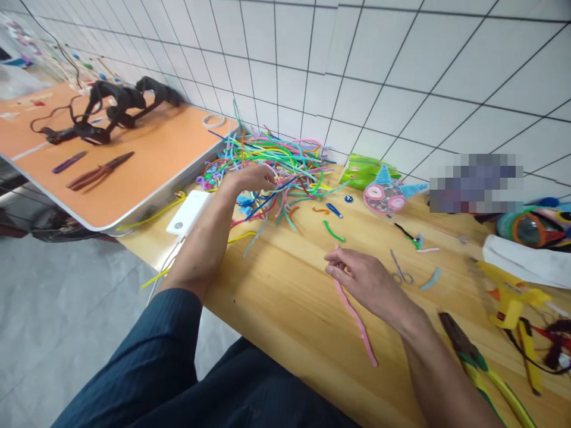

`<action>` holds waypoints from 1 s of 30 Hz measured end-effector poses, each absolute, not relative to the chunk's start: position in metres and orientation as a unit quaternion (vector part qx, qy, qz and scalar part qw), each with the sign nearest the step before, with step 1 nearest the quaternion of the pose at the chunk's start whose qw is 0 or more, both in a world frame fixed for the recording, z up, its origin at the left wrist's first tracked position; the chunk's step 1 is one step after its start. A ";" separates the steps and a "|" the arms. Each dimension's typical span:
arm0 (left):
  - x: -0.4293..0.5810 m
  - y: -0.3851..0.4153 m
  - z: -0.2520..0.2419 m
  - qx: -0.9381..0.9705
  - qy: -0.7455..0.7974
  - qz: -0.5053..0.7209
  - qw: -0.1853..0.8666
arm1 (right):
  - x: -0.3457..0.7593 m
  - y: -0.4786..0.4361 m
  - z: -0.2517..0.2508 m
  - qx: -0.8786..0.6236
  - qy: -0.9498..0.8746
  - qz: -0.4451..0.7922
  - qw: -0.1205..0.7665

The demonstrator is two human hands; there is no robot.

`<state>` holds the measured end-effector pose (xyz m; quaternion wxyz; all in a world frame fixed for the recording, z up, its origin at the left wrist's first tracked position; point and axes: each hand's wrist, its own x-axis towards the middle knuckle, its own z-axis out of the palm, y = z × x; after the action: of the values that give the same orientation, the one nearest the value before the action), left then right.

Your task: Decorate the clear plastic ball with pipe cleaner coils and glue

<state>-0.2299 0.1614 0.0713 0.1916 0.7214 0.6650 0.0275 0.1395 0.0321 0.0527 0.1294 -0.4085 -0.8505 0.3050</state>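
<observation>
My right hand (363,278) is closed, thumb and fingers pinching the upper end of a pink pipe cleaner (354,318). The rest of the strand trails down across the wooden table. Over on the left, my left hand (253,178) hovers at a tangled heap of colourful pipe cleaners (285,156), its fingers loosely curved and apart. Its fingertips overlap the strands, and whether they touch any is hard to see. Short green (333,231) and orange (320,210) pieces lie between the hands. Beside my right hand are small scissors (401,270) and a light blue piece (430,279).
A white power bank (190,212) with a cable lies by my left forearm. Large pliers (473,356) and a yellow glue gun (511,291) occupy the right. A pink-and-blue craft figure (384,193) stands near the tiled wall. Left is an orange table (147,172) holding pliers (100,171).
</observation>
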 end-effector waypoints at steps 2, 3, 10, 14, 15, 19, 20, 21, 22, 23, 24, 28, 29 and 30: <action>-0.232 0.168 0.063 0.739 0.650 0.041 0.174 | 0.140 0.033 0.052 -0.405 -0.853 0.305 0.125; -0.233 0.170 0.058 0.746 0.643 0.045 0.168 | 0.141 0.034 0.052 -0.403 -0.854 0.306 0.123; -0.238 0.173 0.041 0.745 0.641 0.048 0.178 | 0.149 0.040 0.055 -0.403 -0.854 0.302 0.130; -0.240 0.173 0.041 0.741 0.640 0.077 0.187 | 0.152 0.045 0.053 -0.405 -0.855 0.293 0.139; -0.241 0.173 0.042 0.740 0.641 0.087 0.183 | 0.153 0.046 0.051 -0.406 -0.854 0.293 0.142; -0.246 0.174 0.049 0.701 0.665 0.203 0.156 | 0.154 0.048 0.046 -0.407 -0.853 0.293 0.144; -0.247 0.175 0.050 0.681 0.674 0.245 0.149 | 0.154 0.048 0.046 -0.406 -0.854 0.291 0.143; -0.247 0.175 0.050 0.659 0.682 0.284 0.144 | 0.154 0.049 0.045 -0.406 -0.855 0.289 0.142; -0.248 0.175 0.050 0.639 0.690 0.311 0.142 | 0.154 0.049 0.045 -0.406 -0.856 0.286 0.141; -0.247 0.176 0.049 0.624 0.696 0.323 0.143 | 0.154 0.049 0.044 -0.406 -0.857 0.283 0.140; -0.247 0.176 0.048 0.614 0.703 0.328 0.148 | 0.153 0.049 0.044 -0.406 -0.858 0.282 0.137; -0.238 0.177 0.042 0.599 0.719 0.324 0.138 | 0.152 0.048 0.044 -0.406 -0.860 0.281 0.129; -0.235 0.177 0.041 0.607 0.718 0.314 0.131 | 0.152 0.048 0.043 -0.406 -0.860 0.281 0.127; -0.232 0.176 0.040 0.624 0.713 0.291 0.130 | 0.151 0.048 0.043 -0.406 -0.860 0.281 0.125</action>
<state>-0.2318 0.1763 0.0398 0.1297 0.6243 0.7133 0.2909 0.1513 0.0477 0.0431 0.1250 -0.4062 -0.8605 0.2809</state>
